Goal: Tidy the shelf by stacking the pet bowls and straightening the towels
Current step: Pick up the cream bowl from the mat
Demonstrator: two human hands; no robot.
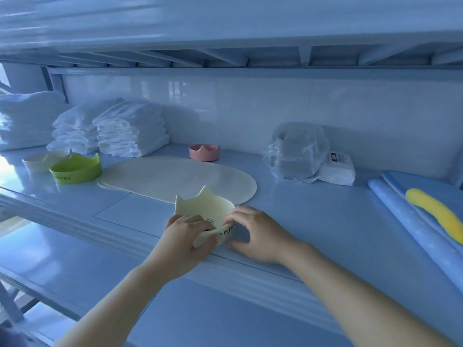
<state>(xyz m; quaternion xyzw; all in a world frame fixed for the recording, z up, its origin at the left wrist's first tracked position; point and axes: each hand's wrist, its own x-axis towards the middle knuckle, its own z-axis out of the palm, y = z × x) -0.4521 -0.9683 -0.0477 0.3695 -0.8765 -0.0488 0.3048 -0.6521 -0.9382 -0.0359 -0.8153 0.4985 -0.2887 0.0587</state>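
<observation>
Pet bowls lie unstacked: both hands' fingers grip the cream bowl; green bowl, pink bowl and towels wait beyond them.

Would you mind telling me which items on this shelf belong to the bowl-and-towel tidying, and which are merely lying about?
Part of the job:
- cream bowl, held by left hand and right hand
- green bowl
- pale bowl
- pink bowl
- folded towels

Lying about:
- cream mat
- clear plastic bag
- white packet
- blue rolls
- yellow piece
</observation>
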